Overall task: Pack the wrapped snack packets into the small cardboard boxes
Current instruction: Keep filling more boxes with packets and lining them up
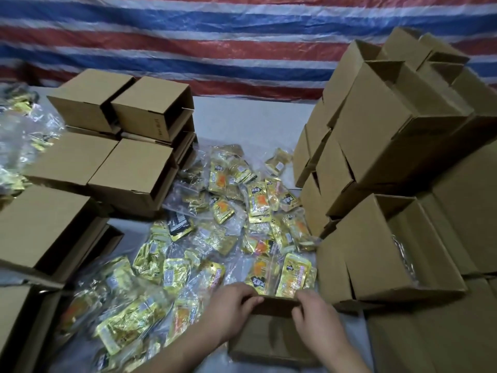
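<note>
**Packing bench: stock on hand, work in progress**

Landmark: the heap of snack packets (236, 211), gold foil in clear wrap, spread over the middle of the table (242, 122).

- Box in hand (271, 337): one small cardboard box, at the near edge of the heap. The left hand (228, 310) and right hand (317, 316) both have their fingers curled over its far rim or flap, gripping it. Whether it holds packets cannot be told; its inside is hidden.
- Boxes left of the heap (129, 168): two stacked rows lying on their sides, plain tops showing. Filled or empty cannot be told.
- Boxes right of the heap (382, 130): a tall, leaning stack with open mouths showing, apparently empty.
- Open box (390, 254), right of the heap and nearest the hands: something shiny shows along its inner wall, probably packets already in.
- Loose wrap and more packets (24, 125), far left of the heap, behind the left rows.
- Striped tarpaulin (242, 36), behind the heap.

Assessment: well short of finished. Dozens of packets lie loose; many boxes appear to await filling.
</note>
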`<state>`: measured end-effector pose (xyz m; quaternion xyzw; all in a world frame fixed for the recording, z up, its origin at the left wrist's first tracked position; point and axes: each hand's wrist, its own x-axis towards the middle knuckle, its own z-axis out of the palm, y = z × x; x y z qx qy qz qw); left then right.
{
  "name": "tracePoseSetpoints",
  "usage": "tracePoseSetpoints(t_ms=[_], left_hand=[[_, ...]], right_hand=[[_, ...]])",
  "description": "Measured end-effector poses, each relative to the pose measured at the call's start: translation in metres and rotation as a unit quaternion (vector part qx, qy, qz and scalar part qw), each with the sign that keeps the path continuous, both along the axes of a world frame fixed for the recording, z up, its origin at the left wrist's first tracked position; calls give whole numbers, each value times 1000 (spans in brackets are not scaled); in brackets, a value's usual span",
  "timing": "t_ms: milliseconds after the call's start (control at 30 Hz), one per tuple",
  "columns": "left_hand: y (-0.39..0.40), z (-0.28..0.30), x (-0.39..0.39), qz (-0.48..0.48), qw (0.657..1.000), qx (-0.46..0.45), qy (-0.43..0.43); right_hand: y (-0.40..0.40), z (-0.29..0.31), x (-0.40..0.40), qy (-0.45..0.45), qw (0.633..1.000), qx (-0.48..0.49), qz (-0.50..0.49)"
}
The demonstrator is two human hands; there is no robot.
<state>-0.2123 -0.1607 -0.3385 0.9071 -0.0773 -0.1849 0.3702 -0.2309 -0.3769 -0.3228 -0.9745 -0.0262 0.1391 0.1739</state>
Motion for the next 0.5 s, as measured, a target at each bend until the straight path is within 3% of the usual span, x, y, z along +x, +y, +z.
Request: tracePoseSetpoints(t_ms=[233,500], left_hand=[[-26,-25,-25,-13,998,-49,40],[3,-21,18,-20,999,43,-26]], right_hand=[[-16,1,-11,44,995,-86,-8],[17,-14,2,-4,997,18,-81]])
